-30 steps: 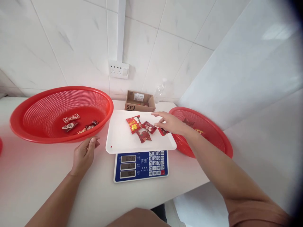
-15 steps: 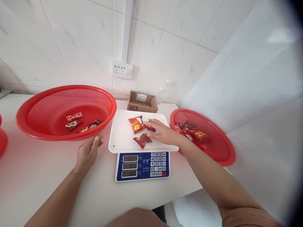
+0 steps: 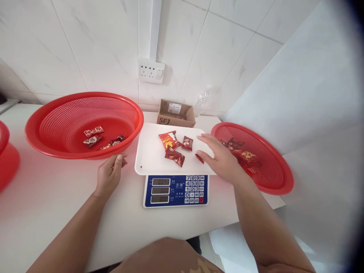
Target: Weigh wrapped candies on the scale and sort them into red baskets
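Over the right side of the white scale tray (image 3: 148, 151), my right hand (image 3: 223, 161) is open, thumb and fingers apart. Closest to it lies a small red packet (image 3: 200, 158), just by the thumb. Left of that hand the tray carries a small dark red packet (image 3: 187, 143), a larger bright red snack packet (image 3: 168, 140) and a brownish-red packet (image 3: 175, 157) overlapping its lower edge. My left hand (image 3: 110, 172) is closed, with nothing showing in it, at the front rim of the left red basket (image 3: 85, 154).
The blue scale panel (image 3: 176, 206) faces me below the tray. Several packets lie in the left basket and in the right red basket (image 3: 273, 178). Behind stand a cardboard box (image 3: 165, 120) and a clear plastic bottle (image 3: 201, 102). Another red basket (image 3: 7, 167) is cut off at far left.
My right hand has moved right, off the packets at the tray's middle. A small red packet now shows by its thumb. The brownish-red packet has shifted, and the scale's top display reads higher.
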Available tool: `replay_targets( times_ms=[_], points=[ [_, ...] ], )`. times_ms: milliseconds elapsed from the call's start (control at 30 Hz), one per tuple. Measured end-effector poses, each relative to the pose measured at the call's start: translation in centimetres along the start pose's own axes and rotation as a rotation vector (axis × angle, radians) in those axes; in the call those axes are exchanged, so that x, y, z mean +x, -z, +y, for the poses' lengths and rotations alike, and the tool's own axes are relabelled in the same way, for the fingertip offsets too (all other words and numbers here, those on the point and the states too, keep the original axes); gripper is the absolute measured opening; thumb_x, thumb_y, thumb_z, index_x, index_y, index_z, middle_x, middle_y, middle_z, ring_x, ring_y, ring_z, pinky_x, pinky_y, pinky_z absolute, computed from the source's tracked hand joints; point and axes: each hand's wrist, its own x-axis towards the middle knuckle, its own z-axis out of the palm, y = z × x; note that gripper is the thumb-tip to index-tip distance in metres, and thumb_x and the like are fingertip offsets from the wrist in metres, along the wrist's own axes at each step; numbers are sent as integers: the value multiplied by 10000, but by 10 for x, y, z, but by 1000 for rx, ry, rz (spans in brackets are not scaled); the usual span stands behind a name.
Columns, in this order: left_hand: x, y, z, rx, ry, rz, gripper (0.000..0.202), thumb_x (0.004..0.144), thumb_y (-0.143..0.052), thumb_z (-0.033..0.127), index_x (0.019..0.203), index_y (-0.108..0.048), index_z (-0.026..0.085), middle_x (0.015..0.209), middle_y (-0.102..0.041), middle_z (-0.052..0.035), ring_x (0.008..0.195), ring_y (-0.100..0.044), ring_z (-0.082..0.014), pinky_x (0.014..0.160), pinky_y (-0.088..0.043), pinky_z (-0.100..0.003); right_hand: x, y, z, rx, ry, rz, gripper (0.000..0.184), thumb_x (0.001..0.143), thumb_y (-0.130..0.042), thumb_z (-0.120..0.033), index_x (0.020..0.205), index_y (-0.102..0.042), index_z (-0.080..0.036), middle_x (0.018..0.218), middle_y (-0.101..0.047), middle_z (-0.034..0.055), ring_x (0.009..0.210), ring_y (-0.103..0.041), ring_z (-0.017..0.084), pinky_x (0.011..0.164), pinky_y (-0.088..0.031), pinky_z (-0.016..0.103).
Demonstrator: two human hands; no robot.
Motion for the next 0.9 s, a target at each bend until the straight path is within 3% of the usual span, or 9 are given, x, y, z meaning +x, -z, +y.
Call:
replay_targets(
  times_ms=[200,367,533,900],
  points=[
    [-1,0,2,-4,23,-18,377,858,-372,454,864,-633,182,676,-619,-10,643,-592,-129,642,-497,-245,-50,20,41,-99,-430,136,486,847,-471,-463,1278,-524,-245,1284,-572,62,1180,-515,303,946,-436,471],
    [0,-3,3,-20,42,-35,353,856,-386,440,863,-634,190,680,-624,-12,651,-590,-131,652,-495,-248,-76,9,62,-238,-630,34,488,848,-437,-484,1241,-565,-224,1087,-680,89,969,-628,305,749,-500,417],
    [1,-6,3,-17,84,-41,357,852,-388,456,856,-633,197,686,-625,-9,651,-582,-134,651,-494,-252,-74,-4,67,-406,-640,12,501,889,-341,-480,1243,-563,-202,919,-713,109,860,-643,299,639,-466,362],
    [2,-6,1,-12,133,-58,388,843,-385,501,868,-633,203,697,-611,-2,656,-576,-136,656,-488,-252,-71,-13,69,-492,-586,91,462,909,-331,-437,1218,-579,-199,1068,-691,112,919,-636,293,607,-446,328]
  ],
)
